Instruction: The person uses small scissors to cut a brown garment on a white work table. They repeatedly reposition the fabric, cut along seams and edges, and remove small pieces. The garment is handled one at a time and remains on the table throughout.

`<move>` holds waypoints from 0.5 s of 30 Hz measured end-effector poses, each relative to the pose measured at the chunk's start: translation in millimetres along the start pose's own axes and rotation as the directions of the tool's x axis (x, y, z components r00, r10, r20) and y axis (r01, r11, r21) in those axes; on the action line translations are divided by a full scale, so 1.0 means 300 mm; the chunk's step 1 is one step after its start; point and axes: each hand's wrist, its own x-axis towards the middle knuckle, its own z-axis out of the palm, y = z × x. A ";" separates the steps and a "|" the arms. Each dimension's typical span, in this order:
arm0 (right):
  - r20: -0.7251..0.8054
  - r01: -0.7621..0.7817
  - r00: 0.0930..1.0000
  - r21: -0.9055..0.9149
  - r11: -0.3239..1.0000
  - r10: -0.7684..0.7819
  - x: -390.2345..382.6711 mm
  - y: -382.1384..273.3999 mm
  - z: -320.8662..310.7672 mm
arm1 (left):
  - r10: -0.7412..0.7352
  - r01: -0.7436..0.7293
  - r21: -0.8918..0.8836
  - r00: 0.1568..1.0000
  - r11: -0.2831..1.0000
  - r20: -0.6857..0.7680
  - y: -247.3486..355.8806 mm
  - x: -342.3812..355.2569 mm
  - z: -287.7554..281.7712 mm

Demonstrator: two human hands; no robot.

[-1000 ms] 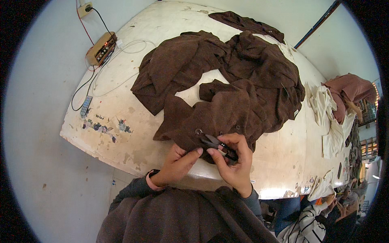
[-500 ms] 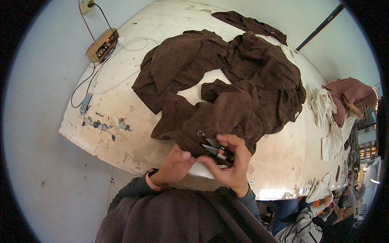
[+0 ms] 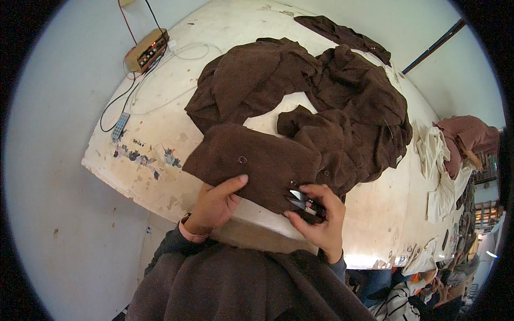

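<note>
A dark brown garment (image 3: 262, 144) is spread in front of me, its near flap pulled flat at the table's front edge. My left hand (image 3: 215, 207) pinches this flap's near edge, thumb on top and fingers beneath. A round button (image 3: 242, 159) sits on the cloth just above that thumb. My right hand (image 3: 326, 218) is closed around small thread snips (image 3: 300, 199), their two blades parted and pointing left over the flap's right end. Another button (image 3: 326, 173) shows on the cloth above the right hand.
On the pale, stained table (image 3: 369, 214), more brown cloth (image 3: 345, 35) lies at the back. A wooden control box (image 3: 149, 51) with cables and a remote control (image 3: 121, 126) sit at the left. White cloth (image 3: 436, 171) lies at the right, near a person in a brownish top (image 3: 468, 136).
My left hand has moved left and now grips the flap's edge, which is spread flatter. My right hand has shifted slightly right with the snips. The view has shifted a little.
</note>
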 end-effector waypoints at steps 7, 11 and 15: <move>-0.039 0.155 0.986 -0.159 0.975 -0.163 0.054 -0.094 0.023 | -0.198 0.197 0.024 0.967 0.980 0.159 -0.003 -0.049 0.038; -0.005 0.219 0.974 -0.236 0.947 -0.226 0.074 -0.103 0.027 | -0.196 0.200 0.008 0.951 0.980 0.239 -0.023 -0.054 0.020; 0.014 0.220 0.975 -0.144 0.965 -0.220 0.073 -0.087 0.039 | -0.173 0.197 -0.061 0.943 0.978 0.283 -0.036 -0.048 0.011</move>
